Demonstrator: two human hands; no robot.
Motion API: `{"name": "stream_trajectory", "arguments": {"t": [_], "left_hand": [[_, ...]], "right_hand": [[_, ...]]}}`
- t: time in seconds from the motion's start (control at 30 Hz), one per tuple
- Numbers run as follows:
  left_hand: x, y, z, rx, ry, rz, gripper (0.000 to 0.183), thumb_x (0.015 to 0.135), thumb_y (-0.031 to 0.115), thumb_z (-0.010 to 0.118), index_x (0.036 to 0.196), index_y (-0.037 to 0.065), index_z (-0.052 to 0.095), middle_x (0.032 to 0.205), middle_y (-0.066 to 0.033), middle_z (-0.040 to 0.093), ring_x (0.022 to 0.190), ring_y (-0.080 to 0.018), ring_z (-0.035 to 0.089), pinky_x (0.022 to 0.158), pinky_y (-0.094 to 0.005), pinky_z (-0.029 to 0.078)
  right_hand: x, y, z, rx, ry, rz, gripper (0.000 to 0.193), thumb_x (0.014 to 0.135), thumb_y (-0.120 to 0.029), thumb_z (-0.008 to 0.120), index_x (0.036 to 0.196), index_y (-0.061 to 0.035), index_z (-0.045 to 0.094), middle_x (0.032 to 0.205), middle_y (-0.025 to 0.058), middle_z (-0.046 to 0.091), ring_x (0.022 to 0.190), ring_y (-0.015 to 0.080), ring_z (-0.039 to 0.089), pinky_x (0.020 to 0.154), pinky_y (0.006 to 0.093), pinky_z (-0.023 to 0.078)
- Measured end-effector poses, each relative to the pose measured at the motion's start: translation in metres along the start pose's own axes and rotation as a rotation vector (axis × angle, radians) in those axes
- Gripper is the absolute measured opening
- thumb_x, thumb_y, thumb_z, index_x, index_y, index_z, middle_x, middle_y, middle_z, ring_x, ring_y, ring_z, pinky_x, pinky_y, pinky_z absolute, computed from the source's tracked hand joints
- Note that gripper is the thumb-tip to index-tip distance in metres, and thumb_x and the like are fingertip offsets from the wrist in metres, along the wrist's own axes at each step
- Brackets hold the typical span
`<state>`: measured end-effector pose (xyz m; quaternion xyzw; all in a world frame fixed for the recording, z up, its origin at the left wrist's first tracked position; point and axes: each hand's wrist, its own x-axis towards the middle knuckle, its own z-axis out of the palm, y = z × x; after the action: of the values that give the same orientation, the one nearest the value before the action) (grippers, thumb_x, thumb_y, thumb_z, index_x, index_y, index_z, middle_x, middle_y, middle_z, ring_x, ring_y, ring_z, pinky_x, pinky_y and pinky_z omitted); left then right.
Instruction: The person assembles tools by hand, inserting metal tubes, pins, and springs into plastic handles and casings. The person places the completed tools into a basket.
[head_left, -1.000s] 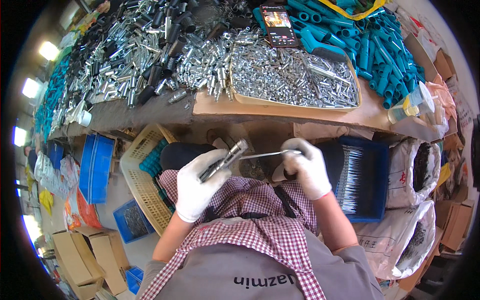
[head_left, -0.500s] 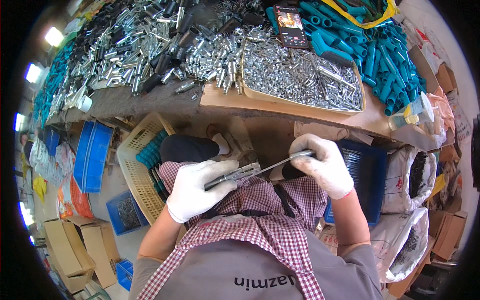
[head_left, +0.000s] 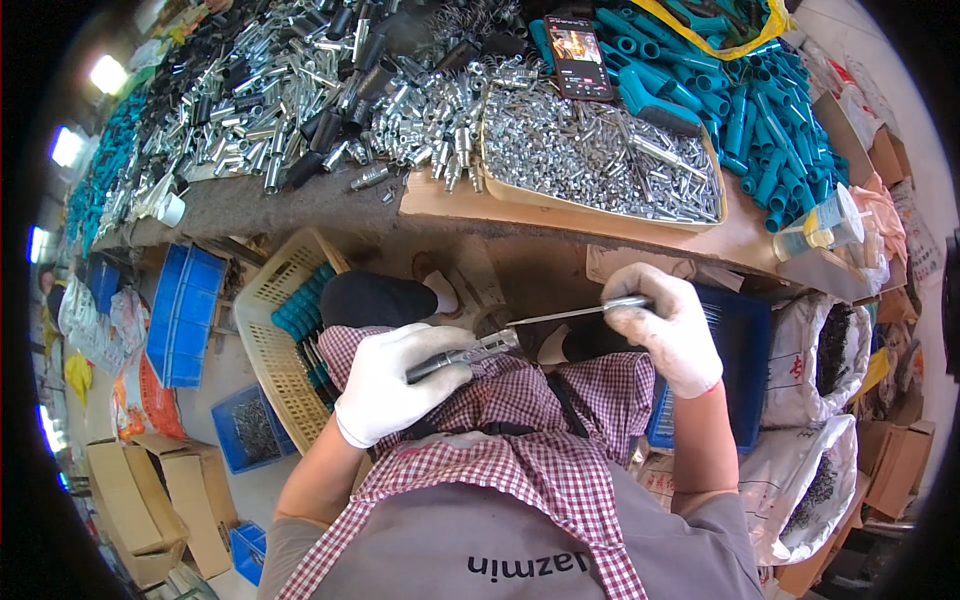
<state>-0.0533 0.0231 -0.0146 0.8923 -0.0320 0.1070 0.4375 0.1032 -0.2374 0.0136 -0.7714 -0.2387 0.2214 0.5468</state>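
My left hand (head_left: 392, 388), in a white glove, is closed around a silver metal tubular part (head_left: 488, 347) with a slotted, squarish front end pointing right. In my right hand (head_left: 672, 335), also gloved in white, is a thin metal rod (head_left: 562, 317) with a thicker silver end inside the fingers. The rod's far tip lies close to the front end of the tubular part; whether they touch I cannot tell. Both hands are above my lap, over a checked apron (head_left: 490, 390). The fingers partly hide both pieces.
On the bench (head_left: 300, 205) ahead lie heaps of metal parts, a shallow tray (head_left: 590, 208) of small silver pieces, a phone (head_left: 578, 60) and teal handles (head_left: 775, 150). A cream basket (head_left: 262, 320) stands left, a blue bin (head_left: 742, 370) right, beside white sacks (head_left: 800, 480).
My right hand has moved right and slightly up, drawing the rod back from alongside the tubular part. My left hand stays nearly in place.
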Motion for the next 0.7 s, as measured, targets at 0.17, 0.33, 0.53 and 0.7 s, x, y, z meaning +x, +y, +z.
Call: {"name": "stream_trajectory", "arguments": {"t": [0.17,0.33,0.53,0.7], "left_hand": [[-0.003,-0.005,-0.001,-0.010,0.037,-0.025,0.032,0.072,0.014,0.077,0.101,0.001,0.073,0.094,-0.0146,0.073,0.082,-0.0278,0.071,0.075,-0.0334,0.055],[0.002,0.004,0.006,-0.043,-0.018,-0.014,0.031,0.075,0.015,0.079,0.103,0.002,0.072,0.094,-0.0149,0.072,0.082,-0.0282,0.071,0.075,-0.0339,0.055],[0.003,0.004,0.011,-0.090,-0.046,-0.043,0.032,0.074,0.014,0.079,0.102,0.000,0.073,0.091,-0.0155,0.072,0.080,-0.0281,0.071,0.074,-0.0348,0.055],[-0.003,-0.010,0.014,-0.179,-0.020,-0.082,0.034,0.070,0.014,0.078,0.100,-0.002,0.074,0.094,-0.0177,0.073,0.082,-0.0278,0.072,0.076,-0.0338,0.055]], "right_hand": [[-0.002,0.004,-0.002,-0.031,-0.047,-0.009,0.023,0.081,-0.017,0.070,0.094,0.0012,0.066,0.080,0.0043,0.064,0.074,0.0095,0.058,0.070,0.0264,0.049],[0.002,0.003,0.021,-0.037,-0.176,-0.040,0.028,0.082,-0.020,0.070,0.099,0.0018,0.066,0.082,0.0103,0.066,0.075,0.0151,0.064,0.070,0.0299,0.052],[0.005,0.011,0.043,-0.059,-0.290,-0.100,0.026,0.084,-0.021,0.068,0.099,-0.0012,0.062,0.084,0.0146,0.064,0.078,0.0267,0.066,0.073,0.0357,0.051],[0.005,0.016,0.053,-0.157,-0.308,-0.210,0.029,0.089,-0.017,0.064,0.111,-0.0012,0.055,0.093,0.0134,0.066,0.083,0.0213,0.067,0.077,0.0346,0.052]]}}
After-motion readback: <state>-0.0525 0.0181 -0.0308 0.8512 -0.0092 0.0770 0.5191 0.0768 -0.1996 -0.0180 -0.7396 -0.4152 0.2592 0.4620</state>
